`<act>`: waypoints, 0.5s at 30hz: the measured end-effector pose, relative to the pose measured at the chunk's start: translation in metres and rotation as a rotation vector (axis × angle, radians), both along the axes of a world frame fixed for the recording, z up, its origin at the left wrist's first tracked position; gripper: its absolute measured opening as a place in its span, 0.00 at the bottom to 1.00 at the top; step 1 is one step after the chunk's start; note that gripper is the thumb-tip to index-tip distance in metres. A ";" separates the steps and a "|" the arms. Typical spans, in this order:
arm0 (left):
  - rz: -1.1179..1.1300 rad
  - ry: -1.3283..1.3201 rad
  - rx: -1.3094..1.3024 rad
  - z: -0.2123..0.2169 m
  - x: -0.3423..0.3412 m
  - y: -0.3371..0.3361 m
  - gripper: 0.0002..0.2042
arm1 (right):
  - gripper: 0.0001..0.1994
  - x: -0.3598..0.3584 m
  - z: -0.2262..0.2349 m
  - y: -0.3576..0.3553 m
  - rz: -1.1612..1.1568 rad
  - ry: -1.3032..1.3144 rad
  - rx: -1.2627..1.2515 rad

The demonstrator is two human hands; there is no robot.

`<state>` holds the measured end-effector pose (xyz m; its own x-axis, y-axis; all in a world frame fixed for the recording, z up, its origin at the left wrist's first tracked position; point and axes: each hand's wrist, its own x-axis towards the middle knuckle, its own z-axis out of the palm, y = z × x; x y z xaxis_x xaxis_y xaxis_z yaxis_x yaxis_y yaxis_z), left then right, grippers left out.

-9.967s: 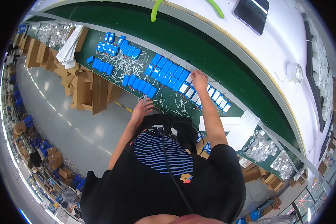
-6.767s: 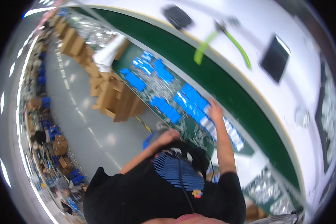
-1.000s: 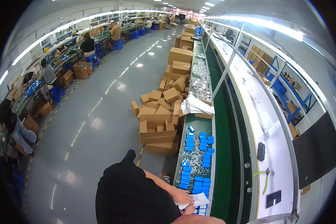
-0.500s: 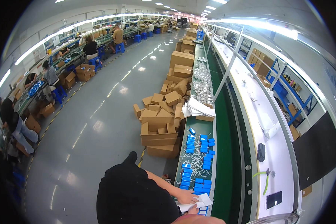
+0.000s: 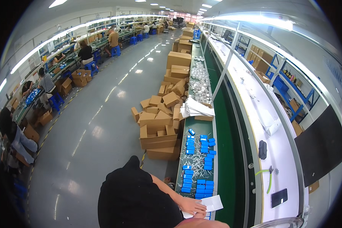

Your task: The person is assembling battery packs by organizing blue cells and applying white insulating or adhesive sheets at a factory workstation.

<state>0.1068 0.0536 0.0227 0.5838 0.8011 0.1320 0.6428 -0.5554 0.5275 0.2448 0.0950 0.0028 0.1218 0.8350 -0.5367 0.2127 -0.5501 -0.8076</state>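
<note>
My left hand (image 5: 192, 205) lies with its fingers stretched out on a folded white sheet (image 5: 215, 203) at the near end of the green bench. Close beside it, my right hand (image 5: 200, 215) is at the lower edge, its fingers mostly hidden. Part of the sheet sticks out to the right of both hands. Just beyond lie rows of blue block-shaped packs (image 5: 205, 185), with more blue packs (image 5: 187, 176) to their left. Thin white strips (image 5: 195, 161) are scattered between the groups. A few pale-topped pieces show under the sheet by my hands.
Open cardboard boxes (image 5: 157, 135) are heaped left of the bench. Farther along it are stacked white sheets (image 5: 195, 108) and clear-wrapped parts (image 5: 199, 78). Right of the dark green belt (image 5: 231, 163), a white shelf holds green-handled pliers (image 5: 270, 178), a phone (image 5: 279, 198) and a black case (image 5: 262, 149).
The view has shifted slightly. The white sheet's free part has swung out farther right, and my left hand has moved closer over my right hand.
</note>
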 end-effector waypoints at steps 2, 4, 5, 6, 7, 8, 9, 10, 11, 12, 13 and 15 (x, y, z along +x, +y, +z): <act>0.002 0.013 0.011 -0.005 0.000 -0.004 0.26 | 0.20 0.004 0.002 -0.003 -0.025 -0.017 -0.002; 0.007 0.042 0.038 -0.015 -0.003 -0.002 0.26 | 0.20 0.007 0.004 -0.002 -0.056 -0.033 -0.001; 0.009 0.056 0.052 -0.020 -0.004 -0.001 0.26 | 0.20 0.008 0.004 -0.001 -0.073 -0.041 -0.001; 0.003 0.058 0.053 -0.022 -0.006 -0.001 0.26 | 0.20 0.010 -0.001 0.001 -0.078 -0.039 -0.001; 0.010 0.100 0.009 -0.023 -0.009 -0.001 0.26 | 0.21 0.014 -0.013 0.004 -0.097 0.007 0.004; 0.011 0.140 -0.035 -0.026 -0.010 0.000 0.26 | 0.21 0.020 -0.025 0.007 -0.120 0.051 0.008; 0.015 0.182 -0.079 -0.027 -0.011 0.000 0.26 | 0.21 0.024 -0.033 0.009 -0.141 0.096 0.012; 0.019 0.224 -0.123 -0.027 -0.011 0.001 0.26 | 0.22 0.027 -0.042 0.011 -0.161 0.141 0.017; 0.013 0.225 -0.123 -0.027 -0.011 0.002 0.26 | 0.22 0.027 -0.042 0.009 -0.168 0.142 0.017; 0.011 0.217 -0.149 -0.027 -0.010 0.002 0.26 | 0.22 0.028 -0.042 0.006 -0.165 0.156 0.039; 0.011 0.209 -0.175 -0.027 -0.010 0.003 0.26 | 0.23 0.028 -0.042 0.002 -0.162 0.171 0.062; 0.011 0.195 -0.226 -0.026 -0.011 0.005 0.26 | 0.24 0.026 -0.041 -0.001 -0.154 0.203 0.110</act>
<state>0.0960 0.0588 -0.0033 0.5715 0.8040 -0.1639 0.7495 -0.4302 0.5032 0.2708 0.0943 -0.0380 0.1507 0.8694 -0.4705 -0.0389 -0.4703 -0.8816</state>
